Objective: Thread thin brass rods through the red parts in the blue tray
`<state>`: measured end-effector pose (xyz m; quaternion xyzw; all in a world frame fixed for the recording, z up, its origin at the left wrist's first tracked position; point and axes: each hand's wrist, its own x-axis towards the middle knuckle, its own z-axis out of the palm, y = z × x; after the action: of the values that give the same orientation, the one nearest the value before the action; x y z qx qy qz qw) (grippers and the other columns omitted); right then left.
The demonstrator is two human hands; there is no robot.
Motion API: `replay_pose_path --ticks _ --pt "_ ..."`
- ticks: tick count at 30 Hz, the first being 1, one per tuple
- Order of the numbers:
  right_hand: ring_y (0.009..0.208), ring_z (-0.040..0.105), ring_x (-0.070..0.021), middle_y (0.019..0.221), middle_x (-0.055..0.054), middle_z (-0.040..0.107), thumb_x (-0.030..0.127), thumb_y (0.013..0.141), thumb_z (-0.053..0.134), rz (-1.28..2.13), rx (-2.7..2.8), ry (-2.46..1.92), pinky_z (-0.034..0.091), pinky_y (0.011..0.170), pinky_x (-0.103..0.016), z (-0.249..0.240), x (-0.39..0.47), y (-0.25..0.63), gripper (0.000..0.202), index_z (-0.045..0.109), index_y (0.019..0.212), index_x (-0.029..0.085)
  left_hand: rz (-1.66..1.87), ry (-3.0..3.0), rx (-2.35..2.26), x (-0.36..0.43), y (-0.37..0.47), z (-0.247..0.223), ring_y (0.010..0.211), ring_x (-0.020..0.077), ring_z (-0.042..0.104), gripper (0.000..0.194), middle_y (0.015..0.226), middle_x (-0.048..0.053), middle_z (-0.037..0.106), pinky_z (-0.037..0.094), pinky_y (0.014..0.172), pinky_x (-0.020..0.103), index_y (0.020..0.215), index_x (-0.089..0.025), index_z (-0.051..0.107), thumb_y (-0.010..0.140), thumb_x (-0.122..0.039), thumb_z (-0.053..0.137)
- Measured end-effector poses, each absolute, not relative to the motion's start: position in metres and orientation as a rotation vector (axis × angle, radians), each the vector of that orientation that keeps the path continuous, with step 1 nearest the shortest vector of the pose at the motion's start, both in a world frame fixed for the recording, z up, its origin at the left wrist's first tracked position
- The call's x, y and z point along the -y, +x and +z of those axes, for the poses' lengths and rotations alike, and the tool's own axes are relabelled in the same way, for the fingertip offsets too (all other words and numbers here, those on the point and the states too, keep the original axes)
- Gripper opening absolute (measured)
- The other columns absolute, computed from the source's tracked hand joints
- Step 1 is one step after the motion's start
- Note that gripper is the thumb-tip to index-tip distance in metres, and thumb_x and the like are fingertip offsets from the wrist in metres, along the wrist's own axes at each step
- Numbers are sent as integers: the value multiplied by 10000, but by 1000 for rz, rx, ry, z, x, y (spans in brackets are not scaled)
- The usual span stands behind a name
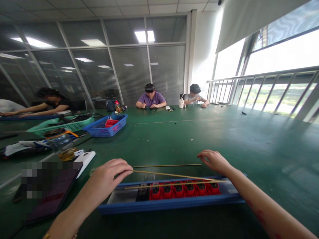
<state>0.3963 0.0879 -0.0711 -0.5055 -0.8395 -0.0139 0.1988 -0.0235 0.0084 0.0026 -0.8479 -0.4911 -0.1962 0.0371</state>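
My left hand [113,171] pinches the left end of a thin wooden stick [169,175], which slants across the back of a blue tray [171,206]. My right hand [214,161] hovers beyond the tray's back right part with its fingers loosely extended and nothing visible in them. Just below its fingertips ends a second thin stick [166,165], lying on the table behind the tray. Another stick [149,186] rests lengthwise over the tray. Several red holders [178,195] with dark parts inside stand in a row in the tray, beside a black holder [143,196] at their left.
On the green table [161,142], a tablet-like dark device [50,199], a white phone-like item [86,162] and a jar [61,144] lie left. Blue [107,131] and green [62,126] baskets stand behind. Co-workers [151,98] sit along the far side.
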Motion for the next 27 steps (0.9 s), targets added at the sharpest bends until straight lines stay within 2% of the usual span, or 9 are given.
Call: replay_pose_path --ticks 4,9,13,16,18,21,24,27 --pt "781 608 -181 855 -24 667 294 820 407 -24 2043 -1432 461 722 -281 -60 -82 410 261 622 960 244 -589 -2528 1552 -25 -40 4 854 173 566 268 911 9 635 407 775 236 864 -243 651 814 -417 453" --pt "811 597 -195 881 -29 671 391 811 447 264 1987 -1423 454 713 -282 -41 -65 415 288 615 975 224 -463 -2651 1713 -48 -33 -10 794 164 579 247 882 -13 644 407 713 222 809 -259 663 802 -389 453" --pt "845 581 -206 921 -45 667 458 788 480 571 2112 -1350 446 739 -286 -20 -47 414 330 635 918 198 -338 -2746 1795 -63 -17 -26 747 161 577 226 830 3 643 396 663 230 761 -240 657 781 -370 473" --pt "789 583 -187 835 -33 666 474 770 509 707 2242 -1318 442 720 -264 -8 -35 416 325 649 830 186 -284 -2774 1839 -75 -11 -37 720 159 578 192 771 -3 640 386 621 226 752 -229 628 762 -372 500" --pt "741 580 -176 778 -21 657 485 750 535 709 2284 -1367 441 683 -251 -4 -30 418 318 647 775 188 -264 -2785 1856 -83 -10 -44 701 157 579 185 751 -9 638 382 600 223 815 -230 604 760 -375 503" --pt "728 577 -174 763 -17 648 494 717 570 758 2333 -1397 440 653 -240 -3 -26 419 315 641 771 192 -200 -2786 1843 -93 -9 -52 709 163 576 216 745 -4 630 380 612 228 890 -230 588 759 -380 504" --pt "730 579 -182 781 -26 649 499 696 588 922 2418 -1367 445 623 -239 -5 -24 417 340 645 837 195 -171 -2790 1810 -101 -8 -56 747 173 567 205 754 7 617 380 658 241 864 -229 607 756 -373 509" --pt "675 568 -174 736 -25 640 507 687 593 990 2482 -1373 432 575 -234 -7 -24 415 347 653 816 191 -183 -2797 1799 -106 -7 -59 772 174 557 189 802 20 606 381 701 254 821 -220 617 757 -359 507"
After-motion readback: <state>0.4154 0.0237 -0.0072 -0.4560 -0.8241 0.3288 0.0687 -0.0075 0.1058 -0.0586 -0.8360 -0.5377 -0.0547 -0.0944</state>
